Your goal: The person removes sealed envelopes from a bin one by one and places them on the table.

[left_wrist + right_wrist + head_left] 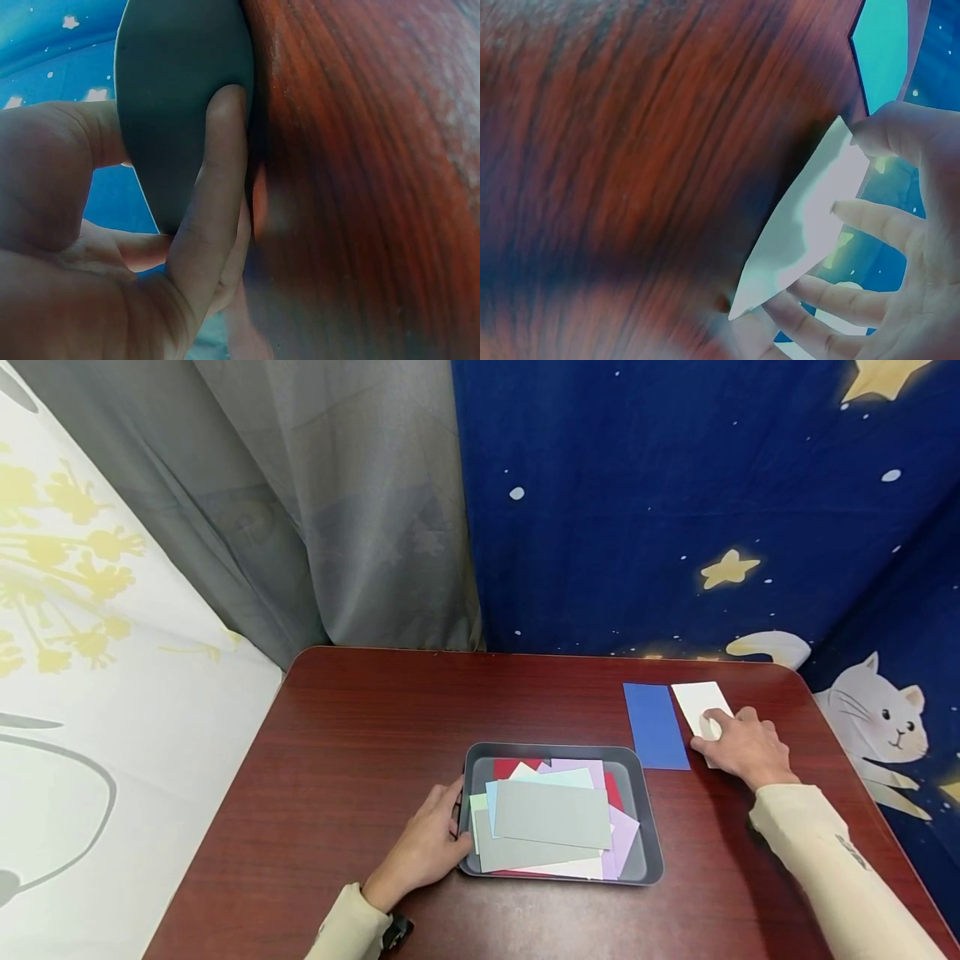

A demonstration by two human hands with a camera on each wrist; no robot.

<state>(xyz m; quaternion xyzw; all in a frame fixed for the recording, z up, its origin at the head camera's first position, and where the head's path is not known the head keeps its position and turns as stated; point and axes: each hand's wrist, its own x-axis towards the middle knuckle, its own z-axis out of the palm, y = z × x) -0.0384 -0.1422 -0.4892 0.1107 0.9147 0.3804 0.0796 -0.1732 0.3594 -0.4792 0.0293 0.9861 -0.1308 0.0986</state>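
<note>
At the right of the table my right hand (742, 752) holds a white paper card (701, 700), thumb and fingers set at its edges. In the right wrist view the white card (802, 225) bows a little, with the index fingertip on its face. A blue paper card (656, 727) lies flat just left of it. My left hand (427, 839) grips the left side of a dark grey tray (651, 827). Inside the tray is a loose pile of paper cards (553, 814), grey ones on top, with light blue, green, lilac, white and red showing beneath.
The wooden table (360, 718) has rounded back corners. Behind it hang a grey curtain (375, 527) and a dark blue curtain (585, 527) with stars and a cat. A white patterned cloth (90, 735) is on the left.
</note>
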